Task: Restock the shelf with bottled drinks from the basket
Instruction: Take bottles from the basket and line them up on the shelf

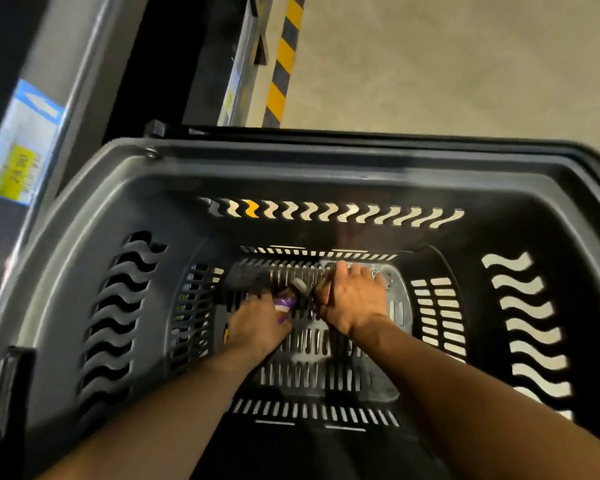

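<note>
here, low in the black basket point(90, 188), fingers of the left hand point(257, 323) curl round a purple-labelled bottle point(286, 303), while blur hides whether the right hand point(355, 299) grips anything.

Bare left hand point(257, 323), bare right hand point(355, 303), bare forearms point(465, 386)

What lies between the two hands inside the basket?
In the head view, a bottle with a purple label, held by the left hand, lies between it and the right hand.

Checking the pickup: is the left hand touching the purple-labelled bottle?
Touching. In the head view the left hand curls round the purple-labelled bottle, with no gap, low inside the basket.
</note>
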### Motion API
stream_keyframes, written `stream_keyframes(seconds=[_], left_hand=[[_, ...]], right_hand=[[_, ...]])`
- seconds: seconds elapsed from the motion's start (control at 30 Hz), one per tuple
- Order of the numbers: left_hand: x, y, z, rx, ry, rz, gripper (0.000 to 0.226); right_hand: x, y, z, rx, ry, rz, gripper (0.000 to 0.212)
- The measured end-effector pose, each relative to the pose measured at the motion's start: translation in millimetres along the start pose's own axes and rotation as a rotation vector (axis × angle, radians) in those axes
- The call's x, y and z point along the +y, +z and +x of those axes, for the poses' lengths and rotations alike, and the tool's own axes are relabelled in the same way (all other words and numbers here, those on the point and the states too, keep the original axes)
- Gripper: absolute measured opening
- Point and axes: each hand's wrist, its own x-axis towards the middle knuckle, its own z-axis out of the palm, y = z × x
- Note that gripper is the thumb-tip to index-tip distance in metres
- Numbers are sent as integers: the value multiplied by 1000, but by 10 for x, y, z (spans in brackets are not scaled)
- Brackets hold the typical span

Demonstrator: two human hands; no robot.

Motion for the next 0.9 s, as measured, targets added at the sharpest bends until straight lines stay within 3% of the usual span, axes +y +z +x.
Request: stream_keyframes(seconds=[0.17, 0.4, 0.57, 0.7, 0.77, 0.9], left_hand=[[41, -341, -603, -42, -31, -38, 56], [242, -1162, -1348, -70, -54, -70, 48], [462, -1989, -1871, -73, -63, -118, 49], [620, -2727, -2403, -47, -90, -164, 58], [719, -3102, -2706, -46, -110, -208, 53], [945, -3854, -3350, -19, -177, -539, 43]], right_hand=[[137, -434, -438, -159, 20, -134, 80], [333, -1262, -1237, -309, 347, 63, 58], [504, -2150, -1930, -485, 333, 553, 29], [491, -2995, -2580, -645, 326, 1003, 51], [446, -3441, -2935, -658, 262, 1082, 57], [230, -4297, -3599, -547, 197, 1214, 35]])
